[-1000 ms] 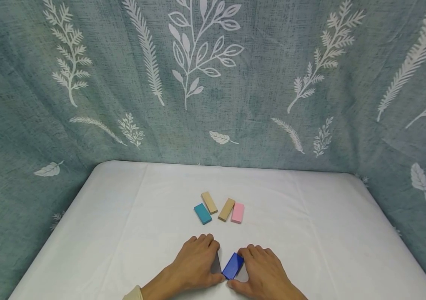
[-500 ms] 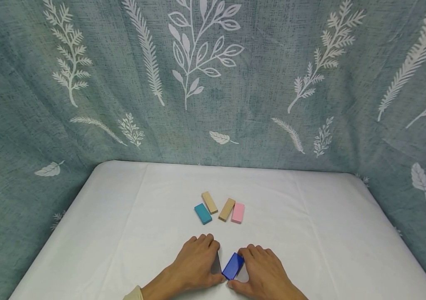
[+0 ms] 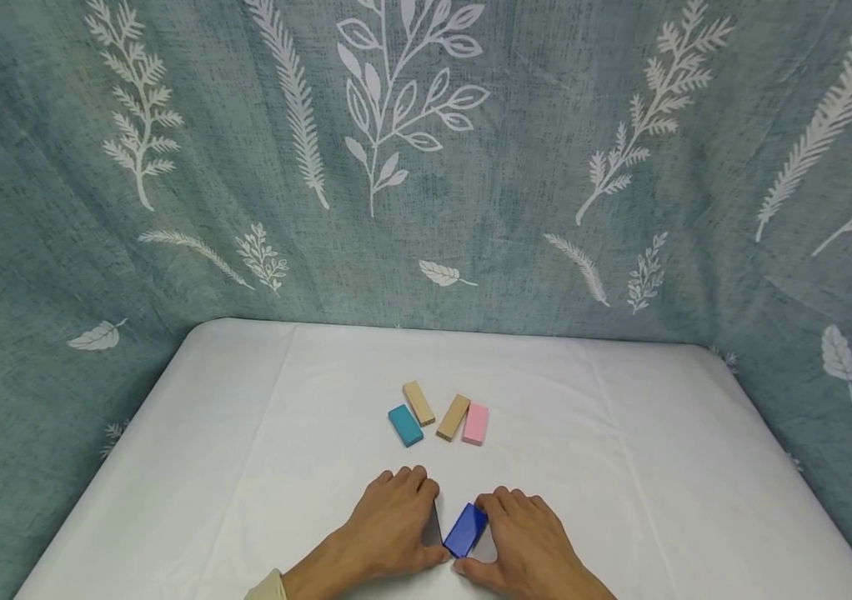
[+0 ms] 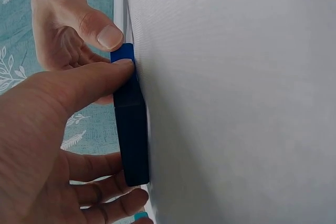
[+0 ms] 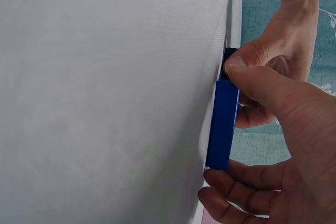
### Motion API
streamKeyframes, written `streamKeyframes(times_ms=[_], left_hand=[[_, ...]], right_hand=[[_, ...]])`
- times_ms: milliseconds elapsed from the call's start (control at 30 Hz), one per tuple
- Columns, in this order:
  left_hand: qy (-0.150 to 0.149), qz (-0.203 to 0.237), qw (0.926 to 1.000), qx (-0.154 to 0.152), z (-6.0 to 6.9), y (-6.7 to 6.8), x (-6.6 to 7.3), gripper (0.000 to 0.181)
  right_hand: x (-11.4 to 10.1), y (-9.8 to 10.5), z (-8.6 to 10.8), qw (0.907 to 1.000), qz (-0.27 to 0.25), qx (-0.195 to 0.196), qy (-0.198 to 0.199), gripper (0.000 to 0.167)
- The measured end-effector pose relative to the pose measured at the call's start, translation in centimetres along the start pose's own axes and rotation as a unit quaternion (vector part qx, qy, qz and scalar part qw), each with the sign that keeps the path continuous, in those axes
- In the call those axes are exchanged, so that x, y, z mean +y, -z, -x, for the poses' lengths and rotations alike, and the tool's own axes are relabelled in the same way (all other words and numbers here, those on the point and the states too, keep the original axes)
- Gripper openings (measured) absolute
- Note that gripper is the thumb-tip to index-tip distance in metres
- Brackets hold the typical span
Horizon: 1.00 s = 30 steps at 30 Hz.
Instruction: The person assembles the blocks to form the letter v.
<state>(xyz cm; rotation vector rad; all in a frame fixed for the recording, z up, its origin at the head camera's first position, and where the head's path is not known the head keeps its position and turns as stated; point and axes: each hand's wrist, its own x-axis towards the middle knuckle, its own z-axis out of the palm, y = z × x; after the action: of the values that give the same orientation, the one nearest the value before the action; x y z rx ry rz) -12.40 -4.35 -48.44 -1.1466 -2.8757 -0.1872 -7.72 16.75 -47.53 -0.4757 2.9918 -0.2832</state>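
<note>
A bright blue block (image 3: 466, 531) lies slanted on the white table, pinched between the thumb and fingers of my right hand (image 3: 534, 546). To its left, my left hand (image 3: 392, 525) grips a dark block (image 3: 433, 530) by its ends. In the left wrist view the dark block (image 4: 131, 140) stretches from the thumb down to the fingertips, its upper end against the blue one. The right wrist view has the blue block (image 5: 222, 124) between thumb and fingertips. The two thumbs are close together at the blocks' near ends.
Beyond the hands lie a teal block (image 3: 406, 426), two tan blocks (image 3: 418, 403) (image 3: 453, 417) and a pink block (image 3: 475, 424). A green leaf-patterned cloth (image 3: 501, 167) hangs behind the white table (image 3: 246, 467).
</note>
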Motion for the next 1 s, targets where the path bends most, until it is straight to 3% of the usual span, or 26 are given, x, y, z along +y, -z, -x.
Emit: streamKeyframes(times_ms=[1000], left_hand=[[0.0, 0.003, 1.0, 0.0, 0.07, 0.12, 0.16, 0.065]], right_hand=[[0.03, -0.18, 0.24, 0.9997, 0.007, 0.021, 0.006, 0.078]])
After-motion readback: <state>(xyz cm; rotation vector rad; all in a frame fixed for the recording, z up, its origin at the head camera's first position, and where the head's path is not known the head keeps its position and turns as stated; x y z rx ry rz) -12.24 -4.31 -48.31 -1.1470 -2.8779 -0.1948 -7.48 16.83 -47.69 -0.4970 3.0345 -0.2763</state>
